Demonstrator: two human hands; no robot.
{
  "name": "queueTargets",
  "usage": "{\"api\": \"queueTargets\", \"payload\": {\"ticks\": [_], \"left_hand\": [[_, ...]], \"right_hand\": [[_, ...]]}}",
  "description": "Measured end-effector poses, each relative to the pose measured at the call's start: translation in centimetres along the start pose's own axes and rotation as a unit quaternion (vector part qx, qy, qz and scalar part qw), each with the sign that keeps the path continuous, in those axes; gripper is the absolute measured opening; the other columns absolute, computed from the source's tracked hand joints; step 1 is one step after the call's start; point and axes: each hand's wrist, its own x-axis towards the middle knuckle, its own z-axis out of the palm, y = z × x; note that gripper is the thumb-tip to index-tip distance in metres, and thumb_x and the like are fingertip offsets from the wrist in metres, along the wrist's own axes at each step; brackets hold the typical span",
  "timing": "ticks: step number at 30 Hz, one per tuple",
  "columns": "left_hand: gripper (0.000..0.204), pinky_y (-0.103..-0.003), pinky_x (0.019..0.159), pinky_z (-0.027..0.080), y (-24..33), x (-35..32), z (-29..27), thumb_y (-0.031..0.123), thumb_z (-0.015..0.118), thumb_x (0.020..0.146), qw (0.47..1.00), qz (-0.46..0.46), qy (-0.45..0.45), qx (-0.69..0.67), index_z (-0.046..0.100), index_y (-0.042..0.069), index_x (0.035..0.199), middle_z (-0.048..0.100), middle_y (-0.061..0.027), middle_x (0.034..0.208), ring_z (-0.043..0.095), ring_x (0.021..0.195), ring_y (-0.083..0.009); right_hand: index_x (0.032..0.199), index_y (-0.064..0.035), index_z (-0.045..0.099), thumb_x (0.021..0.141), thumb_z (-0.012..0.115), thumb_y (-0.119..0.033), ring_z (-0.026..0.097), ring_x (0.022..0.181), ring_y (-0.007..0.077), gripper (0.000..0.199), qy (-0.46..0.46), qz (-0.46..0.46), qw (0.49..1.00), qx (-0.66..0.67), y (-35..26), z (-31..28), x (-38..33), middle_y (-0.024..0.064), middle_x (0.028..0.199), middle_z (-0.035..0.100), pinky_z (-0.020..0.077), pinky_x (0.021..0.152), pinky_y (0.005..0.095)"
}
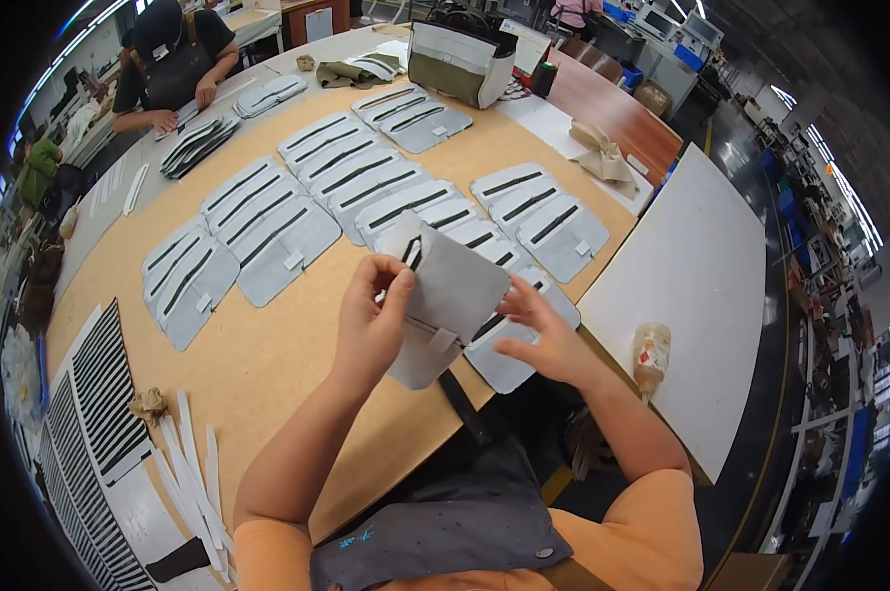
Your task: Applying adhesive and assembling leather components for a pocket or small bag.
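Observation:
My left hand point(368, 320) is closed on a light grey fabric panel point(462, 286), thumb in front at its left edge. The panel is raised and bent over above the table, with a dark-edged slot at its upper left and a small pale tab lower down. My right hand point(555, 340) is beside the panel's right edge, fingers stretched and thumb apart. Its fingertips are at the edge; whether they touch is hard to tell. Behind and under the panel lie similar grey panels point(268, 231) with black strips and small white tabs, partly covered by the held one.
Tan board point(287, 360) covers the curved table. To the right, a bottle point(652, 357) lies on a white surface point(701, 295). White strips point(191, 483) and black striped pieces point(110, 389) are at the left. A grey-and-olive bag point(455, 64) stands at the back. A co-worker point(174, 64) works at the far left.

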Motion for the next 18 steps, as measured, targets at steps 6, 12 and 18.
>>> {"api": "queueTargets", "payload": {"ticks": [6, 12, 18], "left_hand": [[0.022, -0.037, 0.092, 0.039, -4.5, 4.5, -2.3, 0.005, 0.054, 0.091, 0.964, 0.138, 0.12, 0.192, 0.05, 0.002, 0.112, 0.051, -0.0115, 0.113, 0.049, 0.106, -0.0257], [0.024, -0.042, 0.095, 0.033, -11.2, 1.9, -5.8, 0.005, 0.058, 0.085, 0.889, 0.05, 0.1, 0.443, 0.052, 0.004, 0.109, 0.051, -0.0142, 0.115, 0.046, 0.111, -0.0316], [0.023, -0.043, 0.094, 0.032, -10.9, 1.6, -5.9, 0.007, 0.06, 0.083, 0.89, 0.016, 0.082, 0.447, 0.053, 0.005, 0.105, 0.052, -0.013, 0.114, 0.047, 0.11, -0.0305]], "right_hand": [[0.114, 0.0006, 0.058, 0.093, 0.06, -0.013, 0.063, 0.086, 0.0125, 0.025, 0.033, 0.032, 0.99, 0.132, 3.2, -0.1, 17.0, 0.0048, 0.097, 0.067, 0.0534, 0.075, 0.0297], [0.115, -0.0022, 0.055, 0.091, 0.057, -0.012, 0.064, 0.088, 0.0198, 0.026, 0.204, 0.068, 0.952, 0.22, 9.5, -6.1, 34.8, 0.0092, 0.106, 0.063, 0.0565, 0.071, 0.0386], [0.117, -0.0035, 0.052, 0.084, 0.055, -0.007, 0.064, 0.091, 0.0243, 0.033, 0.283, 0.198, 0.932, 0.107, 16.2, -8.8, 40.4, 0.0115, 0.107, 0.062, 0.0566, 0.067, 0.0411]]}}
